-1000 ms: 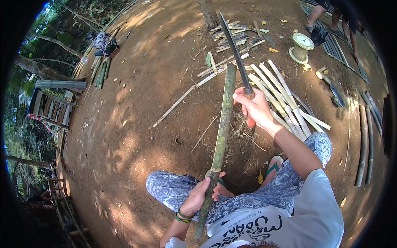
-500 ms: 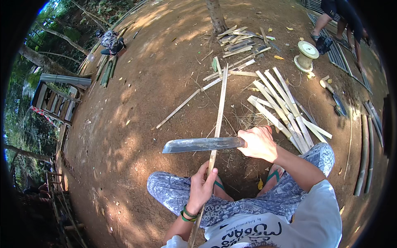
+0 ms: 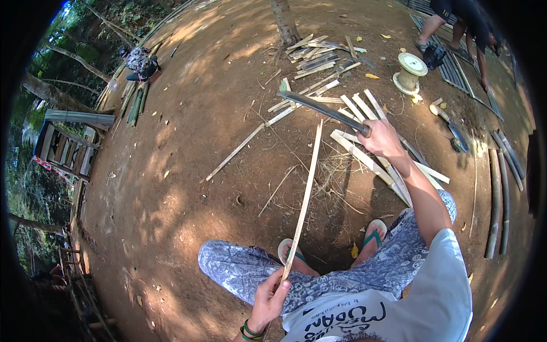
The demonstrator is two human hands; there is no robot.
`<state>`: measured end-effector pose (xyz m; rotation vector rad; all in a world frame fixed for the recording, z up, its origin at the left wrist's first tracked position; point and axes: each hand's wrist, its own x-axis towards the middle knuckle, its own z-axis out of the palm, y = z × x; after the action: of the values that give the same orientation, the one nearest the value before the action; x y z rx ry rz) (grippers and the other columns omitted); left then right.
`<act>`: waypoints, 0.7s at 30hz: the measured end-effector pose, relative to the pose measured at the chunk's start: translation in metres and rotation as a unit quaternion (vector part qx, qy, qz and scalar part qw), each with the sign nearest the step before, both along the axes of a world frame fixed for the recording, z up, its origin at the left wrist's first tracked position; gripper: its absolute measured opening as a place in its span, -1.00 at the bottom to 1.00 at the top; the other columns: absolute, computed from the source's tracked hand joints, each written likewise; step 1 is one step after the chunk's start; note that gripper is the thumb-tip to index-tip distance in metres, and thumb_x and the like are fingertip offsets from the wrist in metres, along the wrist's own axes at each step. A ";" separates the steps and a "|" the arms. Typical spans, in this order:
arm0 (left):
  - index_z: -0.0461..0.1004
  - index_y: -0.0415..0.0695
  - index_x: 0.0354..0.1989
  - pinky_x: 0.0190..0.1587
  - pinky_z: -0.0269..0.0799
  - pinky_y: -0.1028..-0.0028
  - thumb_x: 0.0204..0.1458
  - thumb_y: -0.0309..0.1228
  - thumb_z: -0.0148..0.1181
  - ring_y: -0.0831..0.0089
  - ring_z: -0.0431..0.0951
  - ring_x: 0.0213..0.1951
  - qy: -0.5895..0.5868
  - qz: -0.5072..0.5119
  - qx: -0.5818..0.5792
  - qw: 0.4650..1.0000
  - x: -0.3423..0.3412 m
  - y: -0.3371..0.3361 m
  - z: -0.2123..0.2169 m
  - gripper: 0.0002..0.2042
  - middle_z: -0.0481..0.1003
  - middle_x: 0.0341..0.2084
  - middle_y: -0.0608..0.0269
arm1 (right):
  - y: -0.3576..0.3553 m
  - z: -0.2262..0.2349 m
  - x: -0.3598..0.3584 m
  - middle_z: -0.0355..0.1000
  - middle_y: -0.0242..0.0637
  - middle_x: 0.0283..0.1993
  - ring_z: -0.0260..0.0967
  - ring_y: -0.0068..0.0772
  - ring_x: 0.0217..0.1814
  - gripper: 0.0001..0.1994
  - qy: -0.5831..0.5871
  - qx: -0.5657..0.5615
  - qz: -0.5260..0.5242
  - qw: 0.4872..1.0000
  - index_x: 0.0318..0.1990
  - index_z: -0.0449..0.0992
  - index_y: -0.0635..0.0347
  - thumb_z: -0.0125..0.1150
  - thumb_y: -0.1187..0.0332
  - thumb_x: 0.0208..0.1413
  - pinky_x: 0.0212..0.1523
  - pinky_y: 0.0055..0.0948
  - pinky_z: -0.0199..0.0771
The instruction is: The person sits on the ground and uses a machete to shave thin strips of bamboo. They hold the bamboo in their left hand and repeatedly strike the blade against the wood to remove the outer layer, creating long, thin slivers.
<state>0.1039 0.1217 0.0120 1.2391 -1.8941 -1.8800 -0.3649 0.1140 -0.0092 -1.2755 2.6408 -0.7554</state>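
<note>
My left hand (image 3: pixel 270 298) is closed round the lower part of a long, pale bamboo strip (image 3: pixel 305 208), near my lap. The strip slants up and away over the ground in front of my sandalled feet. My right hand (image 3: pixel 382 138) grips the handle of a machete (image 3: pixel 325 110), held out ahead and to the right. Its long, dark blade points to the far left, apart from the strip in my left hand. Below and beyond my right hand lies a fanned pile of split bamboo strips (image 3: pixel 367 159), partly hidden by the hand and forearm.
More split bamboo (image 3: pixel 316 57) lies by a tree trunk (image 3: pixel 284 23). A cream spool (image 3: pixel 409 74) and another large blade (image 3: pixel 456 134) rest at the right, near bamboo poles (image 3: pixel 493 205). A person (image 3: pixel 464 23) bends over slats at far right; another (image 3: pixel 141 62) is at far left.
My right hand has carried the machete up and away from the strip, tilting its blade. My left hand and the strip have shifted lower, toward my body.
</note>
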 end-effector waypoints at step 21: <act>0.35 -0.25 -0.04 -0.63 0.07 0.69 0.29 -0.35 0.09 0.79 0.22 -0.66 0.040 0.006 -0.005 0.999 -0.028 -0.013 -0.024 -0.78 0.35 -0.59 0.51 | 0.015 -0.008 0.054 0.50 -0.19 -0.53 0.52 -0.04 -0.42 -0.78 0.066 -0.034 0.176 0.982 -0.35 0.58 0.01 0.35 0.15 -0.11 -0.35 -0.01 0.47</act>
<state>0.0755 0.1091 -0.0116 1.1515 -1.8487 -1.8813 -0.3108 0.1285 -0.0169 -1.8039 2.3965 -0.7285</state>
